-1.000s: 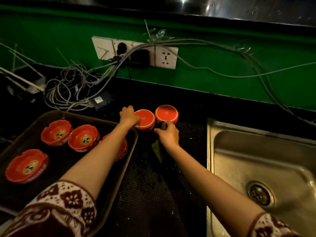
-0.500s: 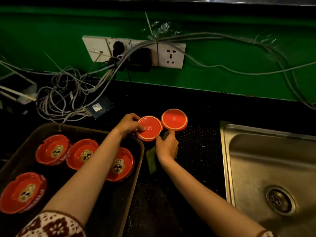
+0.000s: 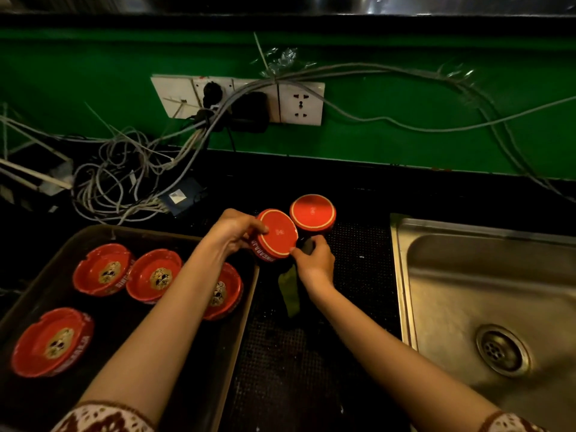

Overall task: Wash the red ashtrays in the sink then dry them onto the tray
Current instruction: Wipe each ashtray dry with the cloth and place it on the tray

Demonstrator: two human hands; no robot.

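One inverted red ashtray (image 3: 277,233), white-ringed base

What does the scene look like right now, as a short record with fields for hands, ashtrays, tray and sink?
Left hand: grips held ashtray, tilted, base up
Right hand: holds cloth, touching held ashtray's rim
Second ashtray: base up on counter mat
Tray: four upright ashtrays
Sink: right side, drain showing

Red ashtrays (image 3: 277,233) with cream rings, green wall (image 3: 405,98), maroon-and-white floral sleeves (image 3: 103,416).
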